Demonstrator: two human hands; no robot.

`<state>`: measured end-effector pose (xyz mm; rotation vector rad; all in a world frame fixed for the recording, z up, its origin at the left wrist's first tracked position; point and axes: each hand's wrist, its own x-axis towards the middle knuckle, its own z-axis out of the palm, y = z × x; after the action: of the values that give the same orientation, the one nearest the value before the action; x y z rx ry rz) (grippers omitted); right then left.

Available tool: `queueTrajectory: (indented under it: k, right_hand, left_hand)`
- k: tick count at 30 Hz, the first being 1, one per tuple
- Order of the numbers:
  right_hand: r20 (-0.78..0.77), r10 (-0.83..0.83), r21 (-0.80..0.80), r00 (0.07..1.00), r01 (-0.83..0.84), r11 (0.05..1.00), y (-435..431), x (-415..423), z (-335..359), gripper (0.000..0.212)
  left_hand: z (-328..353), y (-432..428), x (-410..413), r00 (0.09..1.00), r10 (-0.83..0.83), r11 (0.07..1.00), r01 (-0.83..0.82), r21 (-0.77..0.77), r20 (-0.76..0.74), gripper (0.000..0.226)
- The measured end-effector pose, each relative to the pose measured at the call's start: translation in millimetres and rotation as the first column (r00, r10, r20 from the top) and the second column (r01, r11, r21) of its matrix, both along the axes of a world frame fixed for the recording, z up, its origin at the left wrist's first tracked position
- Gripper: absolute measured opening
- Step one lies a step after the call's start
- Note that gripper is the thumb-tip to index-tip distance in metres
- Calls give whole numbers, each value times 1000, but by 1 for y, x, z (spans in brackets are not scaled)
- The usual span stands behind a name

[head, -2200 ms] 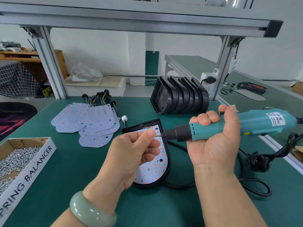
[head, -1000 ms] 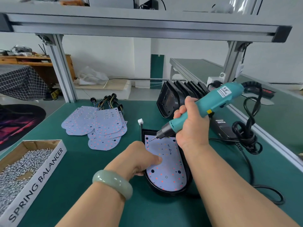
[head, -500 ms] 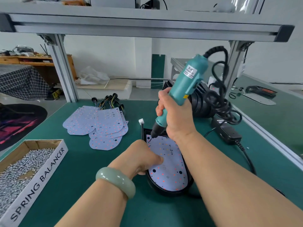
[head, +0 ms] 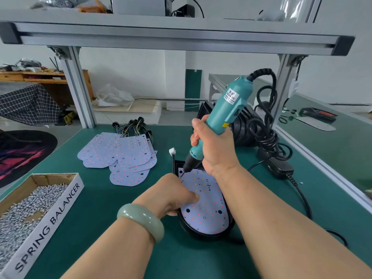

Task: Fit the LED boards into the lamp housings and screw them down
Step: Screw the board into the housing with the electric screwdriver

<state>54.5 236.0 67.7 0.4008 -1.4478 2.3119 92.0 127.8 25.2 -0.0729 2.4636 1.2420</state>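
Note:
A black lamp housing (head: 201, 235) lies on the green mat with a pale LED board (head: 207, 208) seated inside it. My left hand (head: 173, 195) grips the housing's left rim, fingers curled, thumb pressing down on the board. My right hand (head: 215, 152) grips a teal electric screwdriver (head: 227, 109), held steeply upright. Its bit tip (head: 182, 175) touches the board's far left corner. I cannot make out the screw under the bit.
Several loose LED boards (head: 120, 156) with wire bundles lie at the back left. A cardboard box of screws (head: 24, 208) stands at the left edge. Stacked black housings (head: 243, 125) stand behind the screwdriver's coiled cable (head: 267, 127). A power adapter (head: 279, 168) lies right. A white connector (head: 172, 152) sticks up beside the housing.
The screwdriver swung from level to nearly upright, and its tip came down onto the board's far left corner. My left hand left the bit and settled on the housing's left rim.

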Motion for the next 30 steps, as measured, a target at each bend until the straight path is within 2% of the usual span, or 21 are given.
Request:
queueTrajectory:
  k: [4, 8, 10, 12, 15, 17, 18, 19, 20, 21, 22, 23, 24, 27, 29, 30]
  right_hand:
    - [27, -36, -3, 999, 36, 999, 7, 2, 8, 23]
    - [164, -120, -124, 979, 141, 982, 24, 8, 36, 20]
    - [272, -194, -105, 942, 230, 968, 43, 10, 46, 24]
    - [380, -298, 85, 876, 287, 954, 66, 12, 50, 23]
    - [513, -427, 457, 745, 184, 870, 97, 14, 39, 15]
    - [538, -515, 655, 668, 54, 754, 111, 16, 28, 16]
    - [515, -579, 761, 632, -26, 649, 115, 19, 23, 14]
    - [461, -647, 859, 607, -121, 498, 119, 21, 19, 13]
    - [375, -705, 927, 602, -220, 305, 122, 23, 14, 16]
    - [273, -741, 948, 613, -303, 99, 124, 24, 8, 22]
    - [180, -754, 934, 632, -349, -69, 125, 26, 2, 28]
    - [121, -753, 912, 647, -371, -172, 125, 27, -5, 33]
    - [103, -754, 897, 648, -389, -212, 126, 27, -12, 37]
    - [64, -775, 894, 629, -382, -236, 121, 33, -22, 41]
    - [-123, -737, 914, 664, -213, -344, 114, 39, -25, 45]
    - [-174, -692, 943, 701, -84, -322, 107, 44, -27, 46]
  left_hand:
    - [2, 0, 1, 1000, 8, 1000, -9, 16, 18, 27]
    - [3, -2, 2, 999, 14, 999, -15, 39, 32, 19]
    - [2, -3, 4, 999, 15, 998, -17, 63, 31, 21]
    - [3, -5, 4, 1000, 14, 998, -16, 61, 28, 16]
    - [5, -12, 7, 1000, 24, 999, -24, 48, 10, 14]
    - [5, -16, 9, 1000, 24, 998, -25, 61, 11, 14]
    - [5, -17, 10, 1000, 27, 997, -28, 66, 15, 13]
    - [5, -18, 11, 999, 33, 997, -34, 73, 18, 12]
    - [5, -19, 11, 999, 37, 996, -38, 84, 20, 11]
    - [4, -20, 13, 999, 39, 995, -41, 95, 21, 10]
    - [3, -21, 13, 999, 41, 994, -43, 104, 22, 11]
    - [2, -22, 14, 999, 43, 993, -45, 111, 21, 12]
    - [1, -23, 14, 999, 44, 992, -46, 119, 19, 15]
    - [-1, -23, 16, 998, 63, 992, -61, 114, -10, 23]
    - [0, -23, 17, 995, 81, 996, -78, 51, -63, 28]
    - [0, -23, 17, 990, 101, 995, -101, 5, -102, 33]
